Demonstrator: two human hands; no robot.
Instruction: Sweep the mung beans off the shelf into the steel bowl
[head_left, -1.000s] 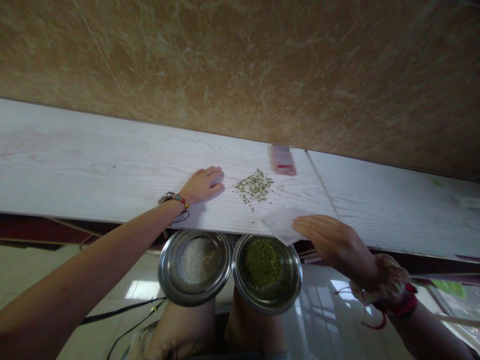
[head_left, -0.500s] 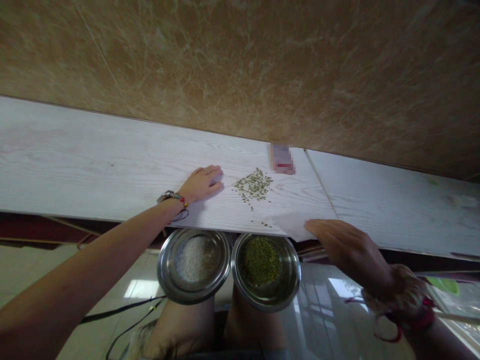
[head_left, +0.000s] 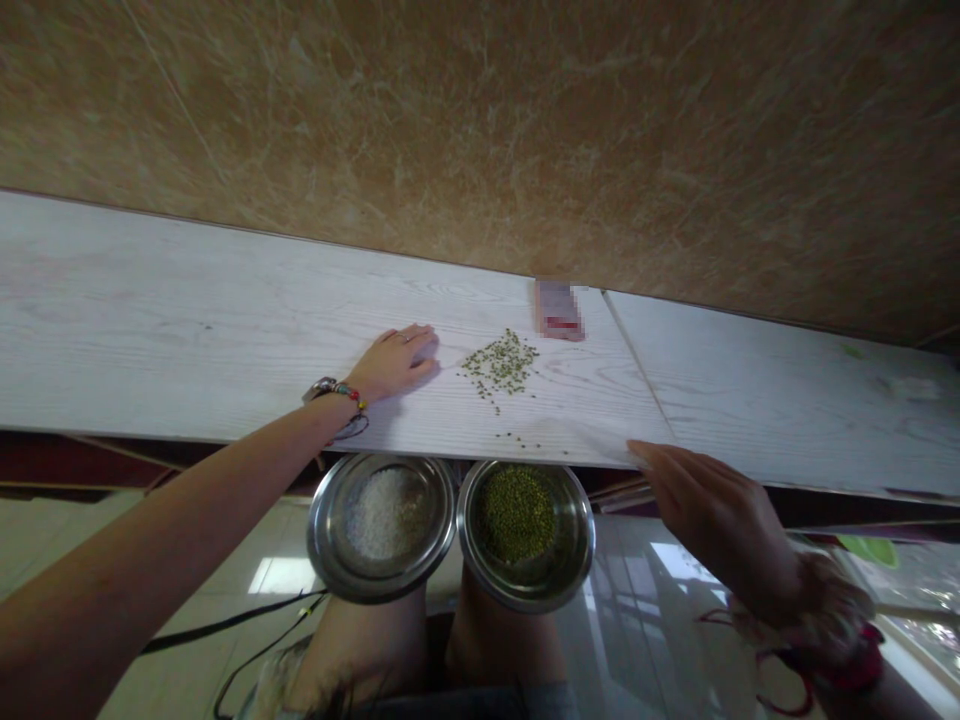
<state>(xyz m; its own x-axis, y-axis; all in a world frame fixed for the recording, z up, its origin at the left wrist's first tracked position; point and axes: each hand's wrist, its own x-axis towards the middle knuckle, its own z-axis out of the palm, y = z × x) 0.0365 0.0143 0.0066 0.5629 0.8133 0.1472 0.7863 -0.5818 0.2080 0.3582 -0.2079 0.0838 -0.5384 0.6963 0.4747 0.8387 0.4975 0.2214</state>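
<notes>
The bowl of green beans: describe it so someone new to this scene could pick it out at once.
Start with the long white table along the brown marbled wall. At its near edge, above the person's legs, the bowl of green beans sits just right of the bowl of white grains. Both are round and metal; only the right one has green contents.

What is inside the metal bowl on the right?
Small green beans lie heaped in the bowl; the part of its bottom beneath them is covered and cannot be seen.

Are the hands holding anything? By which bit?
The left hand holds nothing; the right hand seems to pinch a blurry pale sheet by its edge.
</notes>
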